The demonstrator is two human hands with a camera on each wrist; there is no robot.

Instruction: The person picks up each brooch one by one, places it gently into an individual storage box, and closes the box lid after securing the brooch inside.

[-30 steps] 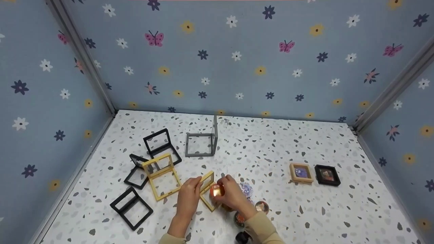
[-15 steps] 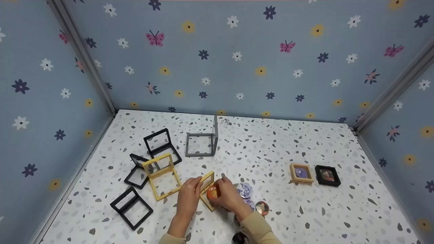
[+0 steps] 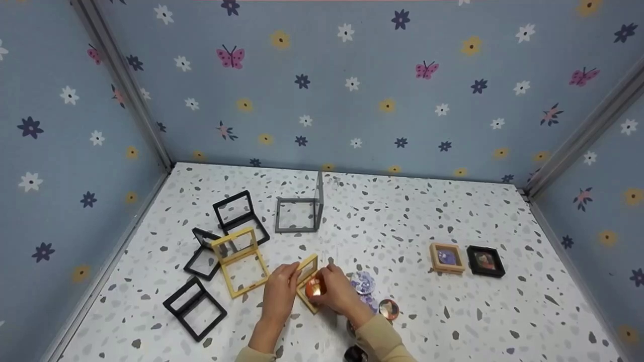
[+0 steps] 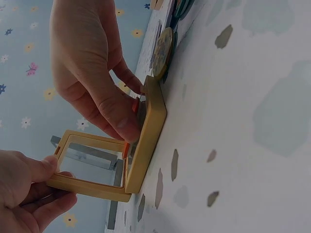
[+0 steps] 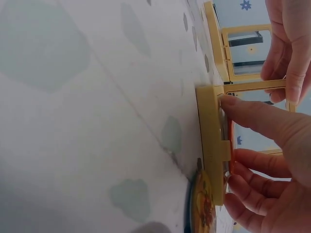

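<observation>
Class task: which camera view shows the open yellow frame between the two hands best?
The left wrist view: the yellow frame shows whole, its lid held up by the left hand, the right hand reaching inside. The right wrist view shows mostly its base edge. The head view shows it small, half hidden by hands.

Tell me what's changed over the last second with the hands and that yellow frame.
The right hand has lowered the orange badge into the open yellow frame, still gripping it. The left hand still holds the frame's raised lid. The other frames and the loose badges stayed put.
</observation>
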